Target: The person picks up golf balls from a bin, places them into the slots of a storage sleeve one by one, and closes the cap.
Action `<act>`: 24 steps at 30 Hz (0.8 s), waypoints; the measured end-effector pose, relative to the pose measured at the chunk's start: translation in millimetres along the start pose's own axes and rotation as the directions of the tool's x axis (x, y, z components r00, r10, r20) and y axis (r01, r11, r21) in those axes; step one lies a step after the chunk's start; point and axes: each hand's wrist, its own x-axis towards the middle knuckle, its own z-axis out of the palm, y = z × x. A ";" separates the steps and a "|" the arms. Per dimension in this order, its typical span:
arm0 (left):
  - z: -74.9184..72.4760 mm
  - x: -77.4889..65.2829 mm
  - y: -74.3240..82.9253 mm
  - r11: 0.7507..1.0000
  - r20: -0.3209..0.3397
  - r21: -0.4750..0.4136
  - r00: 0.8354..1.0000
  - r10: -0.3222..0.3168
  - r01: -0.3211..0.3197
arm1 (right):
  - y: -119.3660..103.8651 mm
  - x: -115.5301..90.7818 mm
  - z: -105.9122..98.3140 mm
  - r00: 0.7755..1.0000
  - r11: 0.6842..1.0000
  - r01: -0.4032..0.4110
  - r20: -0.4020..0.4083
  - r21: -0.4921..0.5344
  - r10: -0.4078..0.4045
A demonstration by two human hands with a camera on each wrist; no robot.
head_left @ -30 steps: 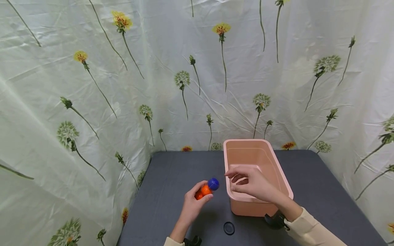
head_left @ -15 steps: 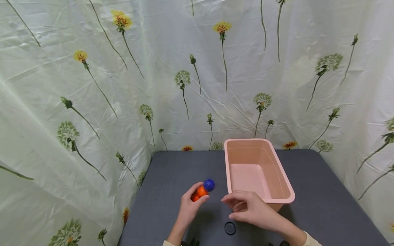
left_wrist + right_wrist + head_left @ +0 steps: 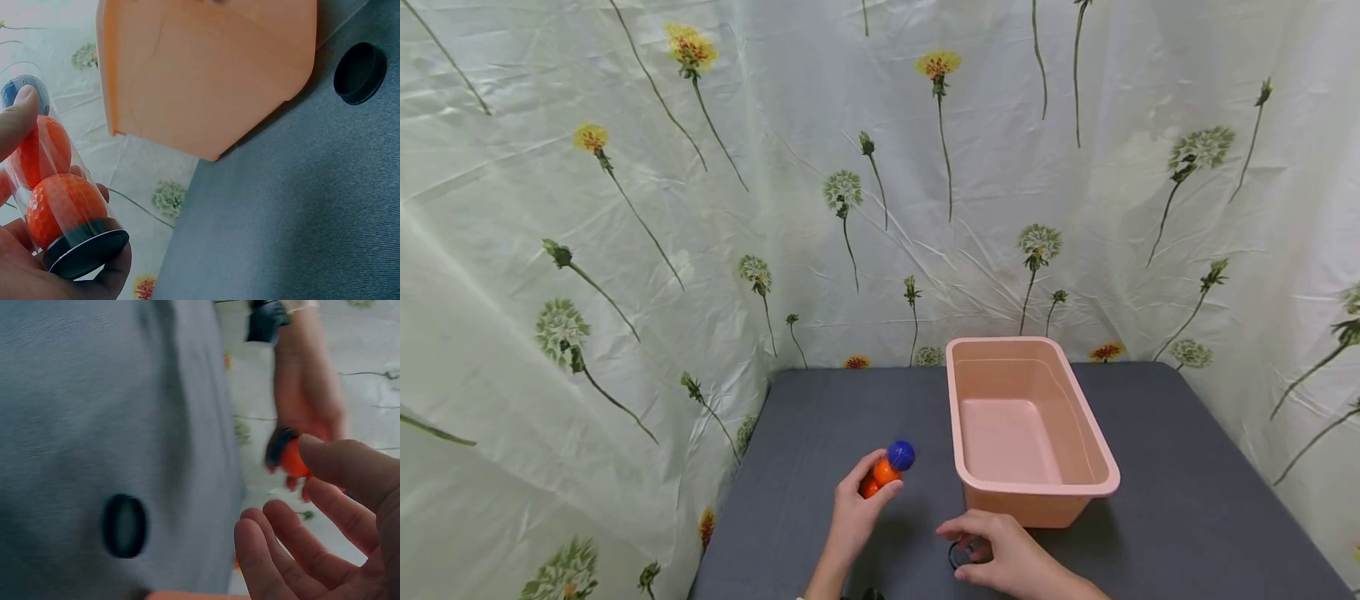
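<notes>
My left hand [image 3: 853, 504] grips a clear tube [image 3: 70, 169], held tilted above the table. Inside it are two orange balls [image 3: 65, 209] with dimpled surfaces and a blue ball [image 3: 901, 455] at the upper end. A black cap [image 3: 87, 253] closes the tube's lower end. On the table lies a loose black cap [image 3: 360, 73], round, with a raised rim. My right hand [image 3: 1000, 554] hovers over that cap, partly covering it in the head view. Its fingers are loosely bent with nothing between them; in the right wrist view the cap [image 3: 125, 525] lies apart from the fingers.
A pink plastic bin [image 3: 964, 433] stands on the dark grey table [image 3: 835, 408], just beyond my right hand, with nothing visible inside. A pale floral curtain [image 3: 805, 233] hangs behind and beside the table.
My right hand has come from over the bin, back toward the table's near side, down to the loose cap. My left hand has shifted slightly left and nearer, still holding the tube.
</notes>
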 end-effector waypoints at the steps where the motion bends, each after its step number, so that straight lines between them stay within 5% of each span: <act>1: -0.1 -0.5 -0.6 1.000 0.002 -0.003 1.000 0.003 -0.003 | 4.6 -0.2 1.6 1.000 1.000 -0.004 -0.005 -0.012 0.004; 15: 1.8 -8.6 -7.1 0.998 0.033 -0.029 0.998 -0.059 0.060 | 45.1 -5.5 11.4 0.984 0.973 -0.178 -0.043 -0.148 0.174; 24: 2.8 -11.1 -5.0 0.996 0.055 -0.038 0.995 -0.083 0.085 | 62.3 -5.4 19.6 0.994 0.969 -0.091 -0.076 -0.230 0.075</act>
